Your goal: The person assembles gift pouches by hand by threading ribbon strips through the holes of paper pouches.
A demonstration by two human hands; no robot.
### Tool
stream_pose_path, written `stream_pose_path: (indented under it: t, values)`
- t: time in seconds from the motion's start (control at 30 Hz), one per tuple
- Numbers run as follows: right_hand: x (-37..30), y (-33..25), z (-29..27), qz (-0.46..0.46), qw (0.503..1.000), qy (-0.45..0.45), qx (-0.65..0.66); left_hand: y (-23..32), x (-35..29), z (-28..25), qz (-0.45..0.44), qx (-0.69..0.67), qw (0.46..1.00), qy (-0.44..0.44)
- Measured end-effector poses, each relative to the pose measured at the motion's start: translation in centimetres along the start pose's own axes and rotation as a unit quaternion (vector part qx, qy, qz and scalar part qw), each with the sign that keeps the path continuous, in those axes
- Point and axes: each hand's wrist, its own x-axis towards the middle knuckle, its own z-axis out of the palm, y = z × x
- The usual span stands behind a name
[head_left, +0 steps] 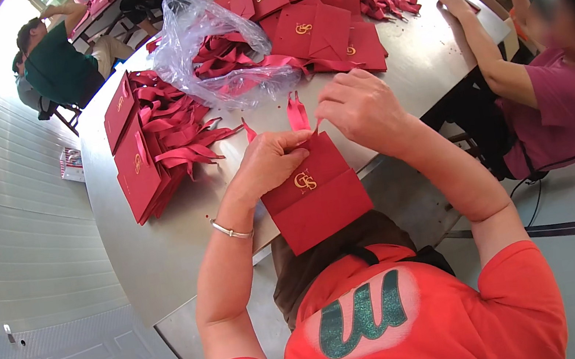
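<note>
A flat red paper gift bag (321, 208) with a gold emblem lies over the table's near edge, its lower part folded across. My left hand (274, 163) grips the bag's top edge between thumb and fingers. At the top right corner my right hand (365, 108) is closed in a pinch on a red ribbon, of which only a short bit shows below the fingertips. A loop of pink-red ribbon (297, 112) stands up past the top edge between the two hands. Another ribbon end pokes out beside my left hand.
Left on the metal table (189, 268) is a stack of red bags with ribbon handles (140, 164). A clear plastic bag of ribbons (209, 50) lies ahead. More red bags (317, 26) are piled behind it. A co-worker (548, 81) sits at the right; others sit farther back.
</note>
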Motion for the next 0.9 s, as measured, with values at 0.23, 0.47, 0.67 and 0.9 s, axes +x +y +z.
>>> stream_pose_path:
  t: [0.23, 0.47, 0.67, 0.9]
  values:
    - [1.0, -0.7, 2.0, -0.065, 0.984, 0.139, 0.091, 0.0, 0.2, -0.8, 0.066, 0.002, 0.998, -0.022]
    - [1.5, -0.4, 2.6, -0.099, 0.977, 0.147, 0.115, -0.2, 0.2, -0.8, 0.068, -0.01, 0.997, -0.025]
    - [2.0, -0.4, 2.6, -0.103, 0.979, 0.144, 0.1, -1.4, 0.5, -0.1, 0.058, -0.036, 0.998, 0.007]
    - [-0.7, 0.6, 2.4, 0.081, 0.991, 0.104, -0.005, 0.2, 0.4, 0.1, 0.055, 0.114, 0.99, 0.056]
